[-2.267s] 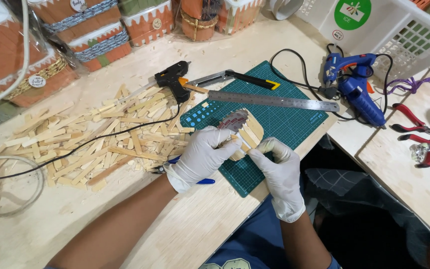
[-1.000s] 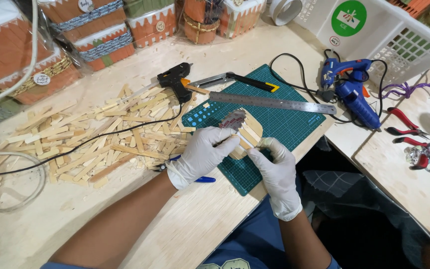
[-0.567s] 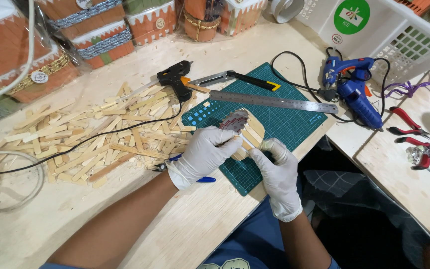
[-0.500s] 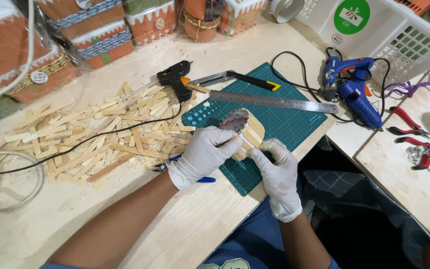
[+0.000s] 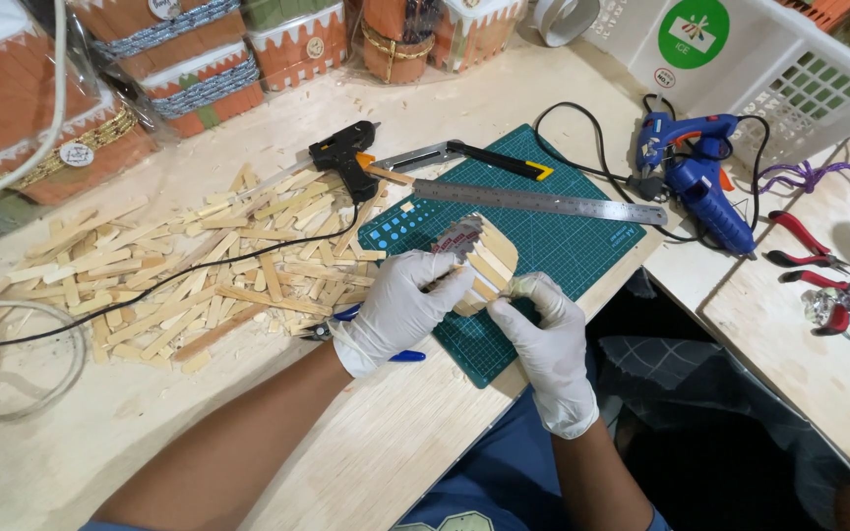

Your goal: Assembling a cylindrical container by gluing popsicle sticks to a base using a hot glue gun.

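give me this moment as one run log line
left hand: gloved, holds stick-covered can | right hand: gloved, presses wooden stick on can | under: green cutting mat | nearby: stick pile, steel ruler

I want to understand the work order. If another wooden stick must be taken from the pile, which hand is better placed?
Probably the left hand: it is on the side of the stick pile, while the right hand is farther away, gripping the stick container.

A pile of wooden craft sticks fills the left centre. A black glue gun, steel ruler and utility knife lie at upper centre. A blue glue gun and red pliers sit right.
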